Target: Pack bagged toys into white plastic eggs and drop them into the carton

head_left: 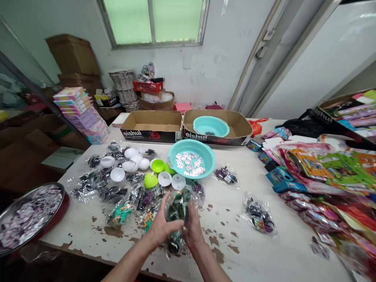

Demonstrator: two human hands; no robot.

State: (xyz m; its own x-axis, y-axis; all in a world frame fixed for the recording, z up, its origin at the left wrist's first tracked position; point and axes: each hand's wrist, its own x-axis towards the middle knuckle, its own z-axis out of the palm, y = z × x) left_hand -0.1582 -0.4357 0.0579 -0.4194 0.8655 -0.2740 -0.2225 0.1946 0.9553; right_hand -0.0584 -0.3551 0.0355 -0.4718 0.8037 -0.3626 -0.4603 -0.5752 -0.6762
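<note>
Between my two hands is a clear plastic bag of dark green parts (178, 207), held just above the near part of the table. My left hand (161, 225) grips its left side, thumb across the front. My right hand (192, 227) closes on its right side. Just beyond lie white half-shells (117, 174) and lime green half-shells (150, 180). Left of my hands are several clear bags of dark parts (113, 194) and a bag with teal and orange parts (120, 212). Behind them stands a turquoise basin (208, 156) with small printed packets (190, 163) in it.
At left, a round metal tray (60, 203) is heaped with small packets. Two open cartons (151, 135) line the back, one bearing another turquoise basin (211, 122). Bagged dark parts (258, 215) lie at right, near piled colourful packaging (337, 164). Stacked boxes (84, 111) stand back left.
</note>
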